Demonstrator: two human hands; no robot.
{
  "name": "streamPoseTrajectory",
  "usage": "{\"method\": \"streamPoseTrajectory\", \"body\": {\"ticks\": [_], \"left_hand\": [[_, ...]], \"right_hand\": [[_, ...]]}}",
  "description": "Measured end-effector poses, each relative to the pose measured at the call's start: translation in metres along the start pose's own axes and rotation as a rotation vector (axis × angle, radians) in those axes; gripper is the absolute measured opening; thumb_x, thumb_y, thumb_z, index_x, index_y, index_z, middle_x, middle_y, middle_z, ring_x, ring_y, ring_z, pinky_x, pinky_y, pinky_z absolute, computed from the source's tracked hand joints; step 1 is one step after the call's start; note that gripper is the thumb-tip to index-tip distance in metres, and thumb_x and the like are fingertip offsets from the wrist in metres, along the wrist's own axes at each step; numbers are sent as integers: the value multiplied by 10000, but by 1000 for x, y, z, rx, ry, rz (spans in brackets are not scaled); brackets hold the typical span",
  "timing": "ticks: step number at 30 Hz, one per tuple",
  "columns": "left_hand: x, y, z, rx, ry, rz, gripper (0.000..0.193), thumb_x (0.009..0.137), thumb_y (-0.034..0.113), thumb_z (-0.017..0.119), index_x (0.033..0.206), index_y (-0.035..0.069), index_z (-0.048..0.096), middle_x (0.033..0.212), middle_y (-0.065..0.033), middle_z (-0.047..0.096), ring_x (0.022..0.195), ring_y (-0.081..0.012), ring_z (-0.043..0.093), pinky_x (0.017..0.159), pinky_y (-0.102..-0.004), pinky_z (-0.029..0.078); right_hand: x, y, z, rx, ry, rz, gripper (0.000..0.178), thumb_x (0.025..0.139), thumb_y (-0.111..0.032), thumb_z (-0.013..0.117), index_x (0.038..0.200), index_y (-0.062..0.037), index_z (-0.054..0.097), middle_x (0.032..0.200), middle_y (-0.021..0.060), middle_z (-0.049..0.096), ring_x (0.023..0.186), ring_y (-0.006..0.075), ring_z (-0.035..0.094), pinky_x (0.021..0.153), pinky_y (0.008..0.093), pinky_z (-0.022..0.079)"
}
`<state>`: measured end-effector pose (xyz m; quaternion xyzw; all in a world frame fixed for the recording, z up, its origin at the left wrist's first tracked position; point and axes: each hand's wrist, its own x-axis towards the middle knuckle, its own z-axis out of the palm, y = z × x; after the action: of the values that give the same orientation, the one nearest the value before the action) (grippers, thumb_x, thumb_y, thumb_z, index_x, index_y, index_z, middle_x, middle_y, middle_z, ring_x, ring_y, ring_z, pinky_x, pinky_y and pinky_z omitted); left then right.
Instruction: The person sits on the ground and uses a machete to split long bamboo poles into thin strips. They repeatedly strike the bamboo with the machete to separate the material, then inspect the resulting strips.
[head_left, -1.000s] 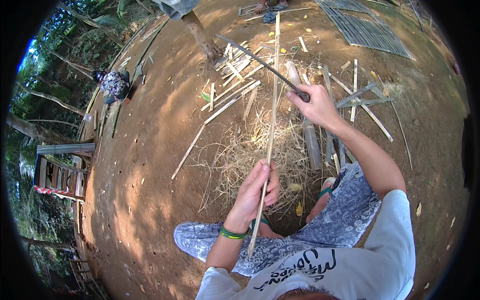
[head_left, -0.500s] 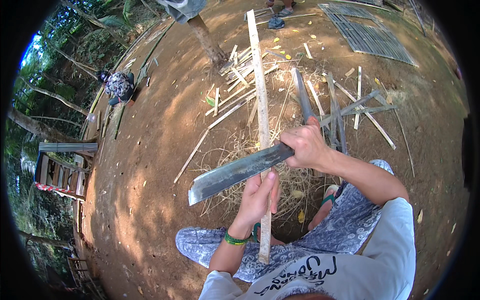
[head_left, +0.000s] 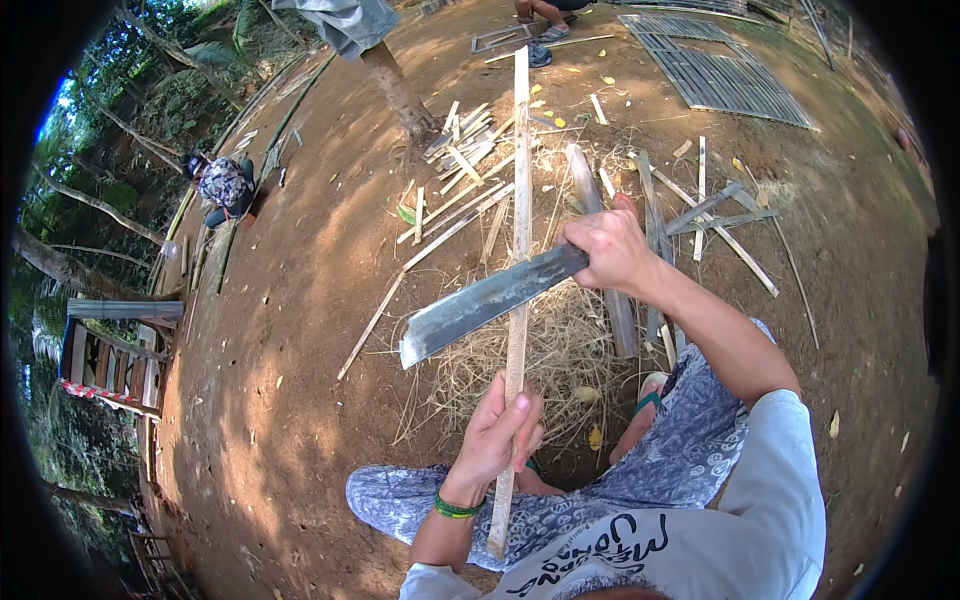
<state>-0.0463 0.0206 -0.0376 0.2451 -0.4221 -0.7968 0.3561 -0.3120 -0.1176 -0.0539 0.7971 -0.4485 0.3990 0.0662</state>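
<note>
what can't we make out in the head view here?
- Long pale bamboo strip: its middle is covered by the broad grey steel blade and its lower part by the left hand.
- Blade handle: buried in the right hand.
- Blade touching the strip or just above it: cannot tell.
- Crouching person at left: too small.

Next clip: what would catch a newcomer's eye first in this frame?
The big blade at centre, gripped by the right hand, lies across a long bamboo strip that the left hand holds upright over the lap. Under them sits a heap of pale shavings on bare dirt, with cut bamboo slats scattered beyond. Far left, another person crouches at the yard's edge.
</note>
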Motion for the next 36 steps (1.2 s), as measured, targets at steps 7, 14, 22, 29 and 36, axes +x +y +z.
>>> {"method": "streamPoseTrajectory", "body": {"ticks": [7,14,22,29,36], "left_hand": [[-61,-21,-11,-165,-96,-55,155,1072,209,435,1120,64,407,614,-11,413,374,-105,389,361,-212,346],[-56,-18,-16,320,148,-118,109,1071,160,420,1112,60,405,639,-31,491,430,-107,479,411,-237,425],[32,7,-5,374,278,95,214,1068,177,445,1224,32,421,586,-16,502,403,-108,494,389,-219,419],[38,12,0,543,278,74,247,1054,172,479,1230,-1,454,578,-3,476,395,-93,469,376,-222,409],[24,18,4,455,281,107,159,1053,135,460,1167,32,420,574,8,463,398,-81,454,387,-215,398]], "right_hand": [[29,86,-36,-68,-22,764,238,849,-212,602,815,-4,711,574,129,624,550,296,619,557,414,521],[10,87,-57,-165,110,680,261,840,-213,610,834,21,725,637,226,649,633,390,662,640,483,502],[-9,-45,-5,20,-195,160,101,679,-140,647,707,-47,671,592,124,644,510,326,636,515,447,505],[-14,-44,-2,21,-215,32,143,634,-156,691,742,-72,650,678,102,673,606,323,674,560,453,533],[-3,-14,2,-79,-164,65,179,593,-95,690,768,-61,688,683,116,681,610,312,675,572,435,531]]}}
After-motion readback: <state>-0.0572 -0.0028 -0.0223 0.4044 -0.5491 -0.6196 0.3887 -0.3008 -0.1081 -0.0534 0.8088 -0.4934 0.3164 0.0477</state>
